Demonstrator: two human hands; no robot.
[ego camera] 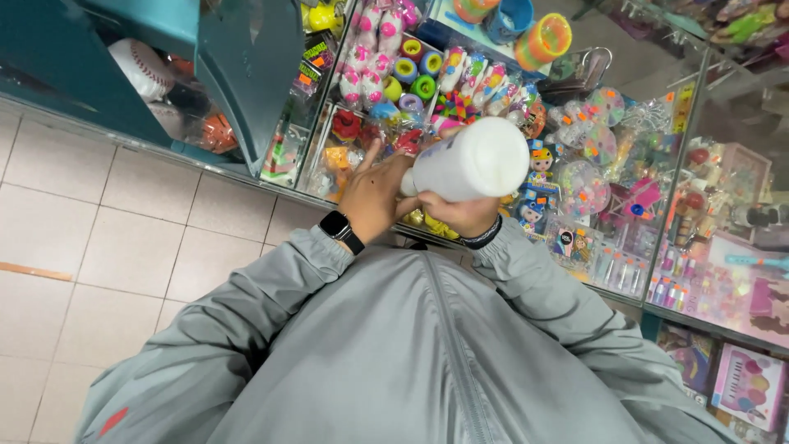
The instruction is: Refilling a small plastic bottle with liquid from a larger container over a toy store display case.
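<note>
Head view is showing a white bottle [472, 160] lying sideways over the glass toy case [575, 247]; the right hand [464, 215] is cradling its body from beneath while the left hand [374, 193] is gripping the cap end, steadying it.

One head-worn camera looks steeply down the person's grey jacket [411, 353] (very near), facing a glass toy counter [526, 156] from twelve to three o'clock.

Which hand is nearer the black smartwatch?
Left. The black smartwatch sits on the left wrist, right behind the left hand, which touches the neck end of the white bottle. The right hand grips the bottle from below, farther from the watch.
</note>
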